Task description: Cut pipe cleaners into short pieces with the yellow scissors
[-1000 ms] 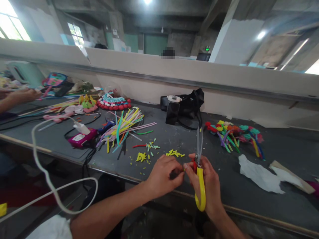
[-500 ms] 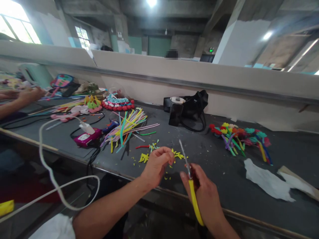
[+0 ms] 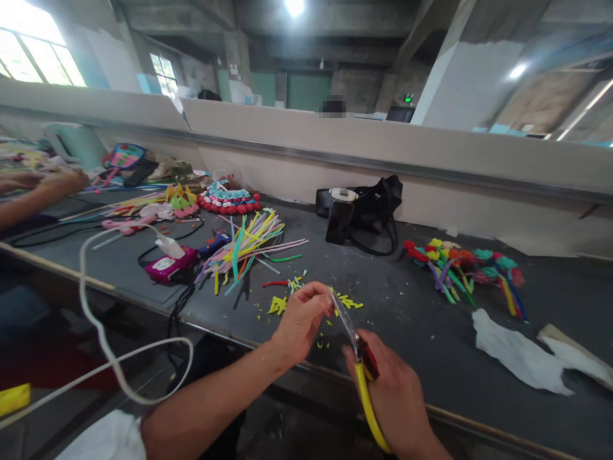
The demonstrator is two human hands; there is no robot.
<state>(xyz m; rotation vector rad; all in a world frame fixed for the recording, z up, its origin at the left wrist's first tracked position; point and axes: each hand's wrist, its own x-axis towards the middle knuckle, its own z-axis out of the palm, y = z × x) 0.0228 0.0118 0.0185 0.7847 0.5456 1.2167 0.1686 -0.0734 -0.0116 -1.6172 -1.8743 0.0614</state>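
Observation:
My right hand grips a pair of scissors with yellow handles; something dark red shows by its palm. The blade tips reach the fingertips of my left hand. Those left fingers are pinched together, and whatever they hold is too small or hidden to name. Short yellow cut pieces lie on the dark table just behind my left hand, with more yellow bits to its right. A red pipe-cleaner piece and small pale green scraps lie beyond.
A pile of colourful pipe cleaners lies left of centre, beside a magenta power box. A black bag with a phone leaning on it stands behind. Pipe-cleaner flowers and white paper lie right. Another person's hands work far left.
The scissors have swung left, bringing their tips from a gap away up to my left fingertips. My left hand has stayed nearly in place, still pinched.

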